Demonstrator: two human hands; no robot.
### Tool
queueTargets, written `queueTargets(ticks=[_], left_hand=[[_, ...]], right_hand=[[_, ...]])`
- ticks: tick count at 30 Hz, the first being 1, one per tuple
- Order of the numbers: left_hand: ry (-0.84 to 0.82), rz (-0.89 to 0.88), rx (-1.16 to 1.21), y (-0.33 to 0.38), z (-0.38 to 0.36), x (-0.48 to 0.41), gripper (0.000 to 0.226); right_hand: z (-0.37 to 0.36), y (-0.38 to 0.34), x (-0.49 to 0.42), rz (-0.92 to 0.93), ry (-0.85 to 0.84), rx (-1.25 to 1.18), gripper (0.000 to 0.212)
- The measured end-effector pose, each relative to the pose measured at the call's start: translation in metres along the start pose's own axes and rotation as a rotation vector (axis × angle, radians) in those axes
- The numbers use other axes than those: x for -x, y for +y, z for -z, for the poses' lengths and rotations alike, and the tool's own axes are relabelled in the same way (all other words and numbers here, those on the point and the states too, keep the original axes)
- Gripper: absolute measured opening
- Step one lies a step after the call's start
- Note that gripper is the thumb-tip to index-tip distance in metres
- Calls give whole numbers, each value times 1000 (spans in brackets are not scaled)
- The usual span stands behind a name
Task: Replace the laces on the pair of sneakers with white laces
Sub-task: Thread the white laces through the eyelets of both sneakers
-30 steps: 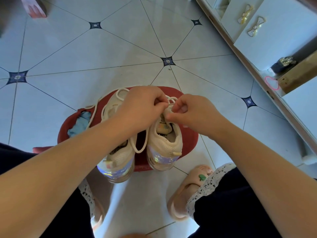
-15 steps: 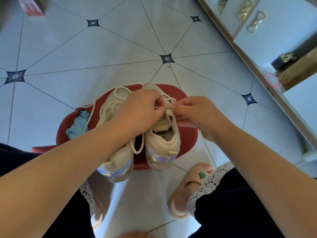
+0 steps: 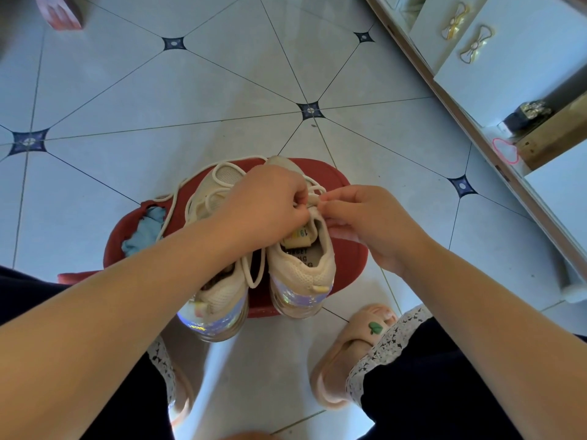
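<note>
- Head view: two sneakers (image 3: pixel 298 268) sit on a red stool (image 3: pixel 346 258); left hand (image 3: pixel 266 201) and right hand (image 3: pixel 365 214) both pinch the lace (image 3: pixel 313 193) on the right sneaker
- Step looks like lacing near the tongue; next, pull it through gently

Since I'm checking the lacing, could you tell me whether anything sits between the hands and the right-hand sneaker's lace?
Nothing visible does: the left hand and right hand already pinch the cream lace at the beige mesh sneaker.

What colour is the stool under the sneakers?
Red stool, seen clearest in the head view.
</note>
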State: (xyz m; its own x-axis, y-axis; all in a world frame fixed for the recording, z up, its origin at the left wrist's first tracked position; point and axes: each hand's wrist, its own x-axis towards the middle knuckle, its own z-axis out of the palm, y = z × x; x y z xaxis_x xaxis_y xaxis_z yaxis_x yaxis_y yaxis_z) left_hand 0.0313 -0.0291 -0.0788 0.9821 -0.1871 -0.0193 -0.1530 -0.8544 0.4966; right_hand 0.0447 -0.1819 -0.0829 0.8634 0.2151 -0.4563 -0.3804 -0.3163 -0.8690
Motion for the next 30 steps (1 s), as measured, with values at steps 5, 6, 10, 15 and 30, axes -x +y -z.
queueTargets(ticks=[5,6,10,15,30], left_hand=[[-13,-11,-59,6,1,0,18],[-11,-1,-72,7,1,0,19],[-39,18,-93,9,4,-4,20],[-67,17,-129,9,6,-9,21],[19,93,294,-3,-6,-3,9]], right_hand=[[0,1,1,60,-7,74,10],[0,1,1,69,-12,82,9],[4,2,1,49,-36,45,13],[3,5,1,45,-50,-15,17],[-2,10,-8,-39,-32,-141,13]])
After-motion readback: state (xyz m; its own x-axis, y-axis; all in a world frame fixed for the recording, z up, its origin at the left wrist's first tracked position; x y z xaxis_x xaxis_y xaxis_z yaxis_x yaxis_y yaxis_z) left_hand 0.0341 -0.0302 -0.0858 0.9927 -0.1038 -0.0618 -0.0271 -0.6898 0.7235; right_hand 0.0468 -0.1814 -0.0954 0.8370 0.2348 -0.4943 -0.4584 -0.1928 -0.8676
